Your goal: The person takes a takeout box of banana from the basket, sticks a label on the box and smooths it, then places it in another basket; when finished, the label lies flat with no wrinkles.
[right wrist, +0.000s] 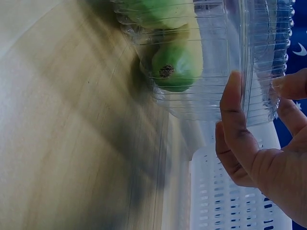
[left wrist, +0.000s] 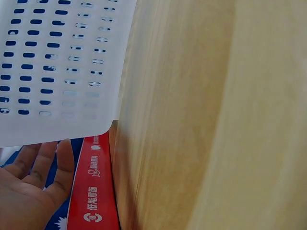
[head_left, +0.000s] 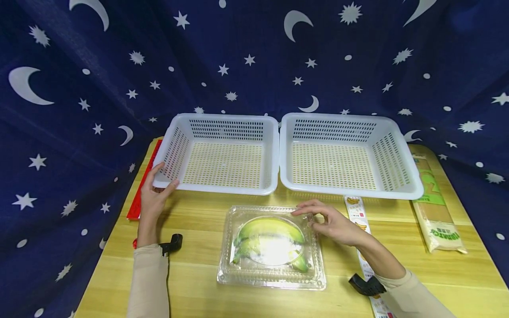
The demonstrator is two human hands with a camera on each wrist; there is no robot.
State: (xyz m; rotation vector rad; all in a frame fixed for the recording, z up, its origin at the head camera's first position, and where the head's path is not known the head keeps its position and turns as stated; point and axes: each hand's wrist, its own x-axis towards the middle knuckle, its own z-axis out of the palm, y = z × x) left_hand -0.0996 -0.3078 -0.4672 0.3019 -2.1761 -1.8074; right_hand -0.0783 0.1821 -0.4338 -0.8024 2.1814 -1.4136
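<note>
My left hand (head_left: 153, 201) is at the front left corner of the left white plastic basket (head_left: 216, 191), thumb over the front rim and index finger at the side rim. In the left wrist view its fingers (left wrist: 64, 165) reach the basket's edge, loosely extended; the thumb is hidden there. A clear plastic clamshell container (head_left: 272, 283) of green-yellow bananas (head_left: 268, 229) lies at the table's centre. On its right edge, my right hand (head_left: 332, 223) pinches the rim between thumb and fingers, one finger on the lid. The right wrist view shows a green banana tip (right wrist: 180, 72) through the plastic.
A second white basket (head_left: 350, 192) stands right of the first. A strip of banana stickers (head_left: 359, 216) runs under my right forearm. A noodle packet (head_left: 437, 212) lies far right, a red package (head_left: 137, 201) far left. A starry blue cloth (head_left: 254, 88) hangs behind.
</note>
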